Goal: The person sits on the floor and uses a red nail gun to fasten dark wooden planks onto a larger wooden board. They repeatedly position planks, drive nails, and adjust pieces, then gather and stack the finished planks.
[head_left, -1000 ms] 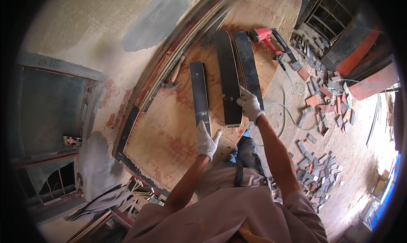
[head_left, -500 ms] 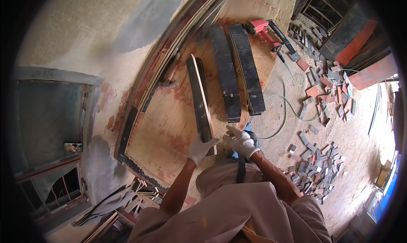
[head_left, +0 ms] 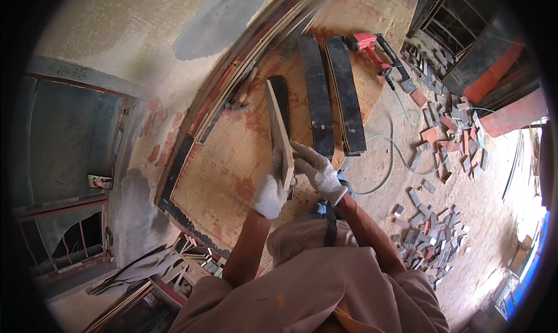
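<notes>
A long narrow wooden board (head_left: 281, 132), its pale side showing, is raised at a tilt over the work surface. My left hand (head_left: 270, 194), in a white knit glove, grips the board near its close end. At the same end, from the right, my right hand (head_left: 318, 175) closes its gloved fingertips on the board's edge; its thumb is partly hidden. Another dark strip of board (head_left: 280, 103) lies behind the raised one. Just right of it two stacks of long black boards, a left stack (head_left: 315, 94) and a right stack (head_left: 347, 94), lie side by side.
Under the boards lies a large stained plywood sheet (head_left: 218, 182). A red nail gun (head_left: 366, 42) rests at its far right, with a pale green hose (head_left: 390, 158) trailing over the floor. Offcut blocks form a heap (head_left: 433, 240) at right. A plastered wall (head_left: 145, 48) stands left.
The board has been lifted and turned, so its pale side now shows. My right hand has moved left and up from beside the black stacks onto the board. My view has shifted slightly.
</notes>
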A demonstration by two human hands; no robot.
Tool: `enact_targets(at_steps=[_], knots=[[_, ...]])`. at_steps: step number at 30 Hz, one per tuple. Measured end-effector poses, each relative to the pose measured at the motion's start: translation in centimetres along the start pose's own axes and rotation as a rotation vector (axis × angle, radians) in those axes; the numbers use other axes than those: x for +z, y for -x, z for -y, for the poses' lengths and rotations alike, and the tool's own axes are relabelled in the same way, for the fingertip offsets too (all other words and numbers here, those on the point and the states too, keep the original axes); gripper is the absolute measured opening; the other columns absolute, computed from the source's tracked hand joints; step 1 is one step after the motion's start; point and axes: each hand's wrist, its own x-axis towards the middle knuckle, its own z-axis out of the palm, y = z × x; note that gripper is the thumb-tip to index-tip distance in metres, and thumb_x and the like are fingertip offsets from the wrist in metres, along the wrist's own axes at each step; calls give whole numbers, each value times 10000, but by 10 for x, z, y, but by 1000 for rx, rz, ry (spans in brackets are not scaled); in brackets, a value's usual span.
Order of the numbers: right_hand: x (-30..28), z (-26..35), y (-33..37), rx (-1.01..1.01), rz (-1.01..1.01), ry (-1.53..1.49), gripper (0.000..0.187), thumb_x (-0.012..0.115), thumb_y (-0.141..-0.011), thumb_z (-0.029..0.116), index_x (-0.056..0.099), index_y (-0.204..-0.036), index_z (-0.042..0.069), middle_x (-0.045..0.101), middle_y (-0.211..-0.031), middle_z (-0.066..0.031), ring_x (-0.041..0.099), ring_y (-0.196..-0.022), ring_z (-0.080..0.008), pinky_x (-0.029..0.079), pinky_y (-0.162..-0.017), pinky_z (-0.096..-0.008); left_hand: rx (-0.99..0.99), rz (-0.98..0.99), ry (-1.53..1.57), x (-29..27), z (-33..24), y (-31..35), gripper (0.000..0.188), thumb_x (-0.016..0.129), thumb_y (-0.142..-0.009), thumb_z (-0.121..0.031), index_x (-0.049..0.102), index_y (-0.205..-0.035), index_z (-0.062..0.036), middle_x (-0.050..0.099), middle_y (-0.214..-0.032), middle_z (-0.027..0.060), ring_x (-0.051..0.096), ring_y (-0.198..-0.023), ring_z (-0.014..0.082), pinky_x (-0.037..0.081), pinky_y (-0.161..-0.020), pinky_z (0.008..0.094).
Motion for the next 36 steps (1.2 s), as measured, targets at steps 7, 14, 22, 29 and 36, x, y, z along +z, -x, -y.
enact_targets(at_steps=[7,14,22,29,36], knots=[[11,25,-19,-147,-58,-123,415,532,-1058,40,548,-1470,-2,681,-1309,-88,663,-1110,-145,536,-952,-277,36,262,135,-20,-19,-15,354,546,-1094,-260,586,-1331,-1,691,-1155,116,695,-1006,216,596,-896,346],[4,-66,-40,-357,-340,176,486,634,-983,63,558,-1462,22,659,-1353,-151,645,-1237,-254,506,-1075,-346,-163,266,676,46,-1,-19,410,538,-946,101,575,-1345,12,622,-1335,174,620,-1264,319,560,-1075,478],[2,-70,-29,-156,-347,-143,409,647,-1016,79,560,-1413,34,654,-1333,-122,632,-1200,-208,513,-1062,-349,-48,307,360,98,57,-8,391,595,-1020,-35,513,-1401,2,631,-1302,149,638,-1220,302,549,-1077,474],[-89,18,-60,-465,-431,-46,336,650,-1032,67,577,-1360,49,646,-1313,-110,618,-1172,-160,528,-1036,-356,-228,556,-363,136,50,17,504,643,-1039,-148,424,-1466,5,614,-1387,192,656,-1214,293,535,-1079,448],[-261,58,-80,238,-389,826,345,640,-995,296,695,-1120,-21,711,-903,-192,719,-946,-283,544,-826,-409,375,-116,-940,-27,56,-7,492,733,-997,-178,516,-1401,1,709,-1168,153,705,-1011,190,599,-877,342]])
